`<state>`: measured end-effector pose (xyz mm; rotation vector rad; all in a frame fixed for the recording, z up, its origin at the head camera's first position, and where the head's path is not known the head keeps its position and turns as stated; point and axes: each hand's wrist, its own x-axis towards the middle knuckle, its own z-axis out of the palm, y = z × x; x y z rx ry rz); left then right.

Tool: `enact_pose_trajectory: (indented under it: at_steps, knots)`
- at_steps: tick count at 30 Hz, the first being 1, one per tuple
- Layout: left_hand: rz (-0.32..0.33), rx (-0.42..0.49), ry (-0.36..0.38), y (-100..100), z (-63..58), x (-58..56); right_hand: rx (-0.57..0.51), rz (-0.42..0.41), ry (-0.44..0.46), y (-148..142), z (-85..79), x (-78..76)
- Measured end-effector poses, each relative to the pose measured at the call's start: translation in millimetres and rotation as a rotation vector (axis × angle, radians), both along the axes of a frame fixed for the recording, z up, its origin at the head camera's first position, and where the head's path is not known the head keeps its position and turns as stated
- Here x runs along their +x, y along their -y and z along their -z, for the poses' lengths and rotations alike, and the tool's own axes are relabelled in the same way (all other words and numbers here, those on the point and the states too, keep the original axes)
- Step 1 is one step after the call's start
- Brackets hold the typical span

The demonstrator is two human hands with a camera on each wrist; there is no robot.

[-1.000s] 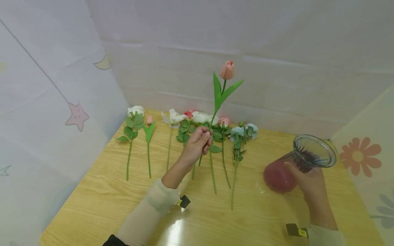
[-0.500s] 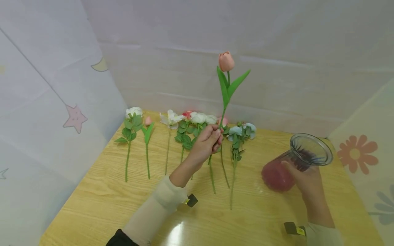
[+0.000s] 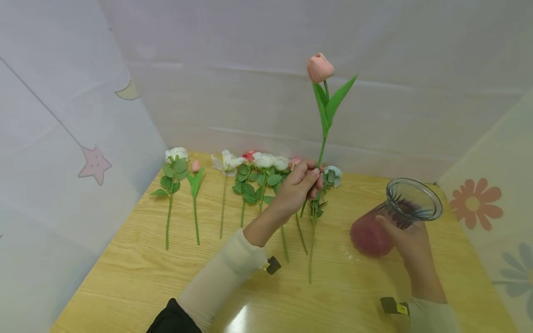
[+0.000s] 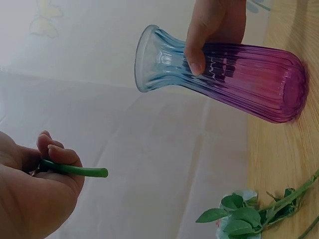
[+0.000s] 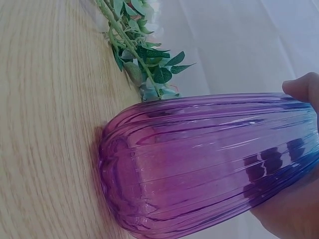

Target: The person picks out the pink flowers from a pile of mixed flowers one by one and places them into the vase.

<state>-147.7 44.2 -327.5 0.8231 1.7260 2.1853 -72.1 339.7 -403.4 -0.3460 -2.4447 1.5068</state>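
In the head view my left hand (image 3: 296, 190) pinches the green stem of a pink tulip (image 3: 320, 68). Its bloom and two long leaves stand up above the fingers, leaning a little right. The cut end of the stem (image 4: 92, 172) pokes out below that hand in the left wrist view. On the right, my right hand (image 3: 410, 243) grips a ribbed glass vase (image 3: 372, 235) around its upper body. Purple-pink at the base and bluish at the flared mouth, the vase tilts with its base at the wooden table (image 5: 50, 124). Nothing shows inside it.
Several artificial flowers lie in a row behind the left hand: a white rose (image 3: 176, 155), a smaller pink tulip (image 3: 195, 166), a white lily (image 3: 227, 163), and pale blue blooms (image 3: 333, 175) partly hidden by the hand. A white cloth backdrop (image 3: 250, 106) rises behind the table.
My left hand has moved right and slightly up with the tulip, closer to the vase. The right hand keeps its hold on the tilted vase; the view has shifted slightly.
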Motion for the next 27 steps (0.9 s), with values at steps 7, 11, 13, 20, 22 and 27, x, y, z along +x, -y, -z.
enact_pose_trajectory:
  at_steps: [7, 11, 13, 20, 22, 27]
  knots:
    - [0.023, -0.006, -0.043, -22, -12.7, 0.1, -0.01, -0.015, 0.031, 1, -2.2, 2.5]
    - [0.044, -0.003, -0.05, -33, -17.0, -0.4, -0.029, -0.009, 0.041, 1, -2.6, 3.3]
    - [0.064, -0.002, -0.051, -39, -19.1, -1.0, -0.022, -0.002, 0.054, 2, -2.9, 3.8]
    - [0.099, 0.013, -0.074, -58, -31.9, 0.0, 0.035, -0.008, 0.129, 6, -7.7, 8.1]
    - [0.108, 0.022, -0.074, -64, -36.5, 1.4, 0.029, -0.021, 0.12, 7, -7.7, 8.7]
    - [0.134, 0.0, -0.09, -80, -47.0, 4.7, 0.015, -0.053, 0.067, 6, -4.1, 9.1]
